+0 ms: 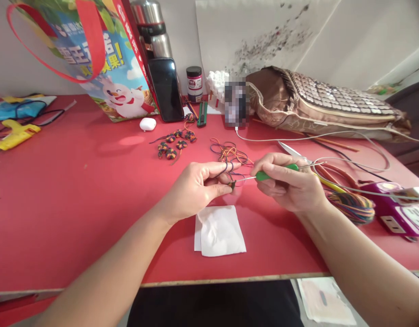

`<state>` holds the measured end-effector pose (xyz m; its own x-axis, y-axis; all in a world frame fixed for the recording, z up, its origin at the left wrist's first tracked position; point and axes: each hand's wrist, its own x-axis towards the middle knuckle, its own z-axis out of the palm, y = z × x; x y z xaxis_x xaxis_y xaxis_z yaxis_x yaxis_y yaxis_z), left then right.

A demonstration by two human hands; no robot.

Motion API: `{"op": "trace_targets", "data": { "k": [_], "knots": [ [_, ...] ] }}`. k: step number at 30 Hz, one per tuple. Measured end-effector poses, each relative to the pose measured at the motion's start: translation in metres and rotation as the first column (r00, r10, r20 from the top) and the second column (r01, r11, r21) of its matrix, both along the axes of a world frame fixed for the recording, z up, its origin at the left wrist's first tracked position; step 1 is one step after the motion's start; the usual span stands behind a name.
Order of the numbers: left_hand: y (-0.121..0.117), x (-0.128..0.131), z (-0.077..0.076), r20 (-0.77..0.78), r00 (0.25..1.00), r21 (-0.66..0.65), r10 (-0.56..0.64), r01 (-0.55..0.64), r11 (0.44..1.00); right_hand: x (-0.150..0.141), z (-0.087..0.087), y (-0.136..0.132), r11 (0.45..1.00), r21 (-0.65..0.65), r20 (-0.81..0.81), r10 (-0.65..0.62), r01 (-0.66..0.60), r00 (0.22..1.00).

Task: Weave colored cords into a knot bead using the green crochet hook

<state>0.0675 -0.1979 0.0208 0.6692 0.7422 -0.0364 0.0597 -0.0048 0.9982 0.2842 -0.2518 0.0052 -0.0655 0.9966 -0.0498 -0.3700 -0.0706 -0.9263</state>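
Pinched between the thumb and fingers of my left hand [204,186] is a small dark crocheted piece [233,185], with yarn looped over the index finger. My right hand [289,181] grips a crochet hook [276,172] by its green handle. The hook's thin metal tip reaches left to the small piece and appears to touch it. Loose orange and dark blue yarn [229,152] lies tangled on the red table just beyond my fingers. Several small multicoloured crocheted balls [170,153] sit further back, left of the yarn. Whether a loop is on the hook is too small to tell.
White tissues [223,231] lie before my hands on the table [93,218]. Scissors [291,151], a variegated yarn bundle [352,206] and a purple power strip [396,211] are at right. A phone [166,90], gift bag [119,68] and sequined bag [338,100] stand behind; a yellow glue gun [17,134] lies left.
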Motion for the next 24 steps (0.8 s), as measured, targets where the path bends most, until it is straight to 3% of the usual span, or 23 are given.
{"op": "trace_targets", "data": {
  "k": [9,15,19,24],
  "knots": [
    [-0.001,0.0,-0.001,-0.101,0.995,0.027,0.025,-0.022,0.999,0.001,0.002,-0.002,0.997,0.072,0.2,-0.031,0.016,0.979],
    [0.0,0.001,-0.005,-0.135,0.985,0.032,0.103,-0.1,0.995,0.001,-0.002,-0.007,0.972,0.234,0.39,-0.126,0.034,0.912],
    [0.004,0.002,-0.007,-0.07,0.98,-0.163,0.189,-0.198,0.967,-0.007,0.002,-0.012,0.891,0.453,0.52,-0.277,0.014,0.808],
    [0.008,0.003,-0.007,0.082,0.962,-0.429,0.261,-0.202,0.88,-0.017,0.0,-0.014,0.71,0.684,0.629,-0.458,-0.168,0.628]
  ]
}}
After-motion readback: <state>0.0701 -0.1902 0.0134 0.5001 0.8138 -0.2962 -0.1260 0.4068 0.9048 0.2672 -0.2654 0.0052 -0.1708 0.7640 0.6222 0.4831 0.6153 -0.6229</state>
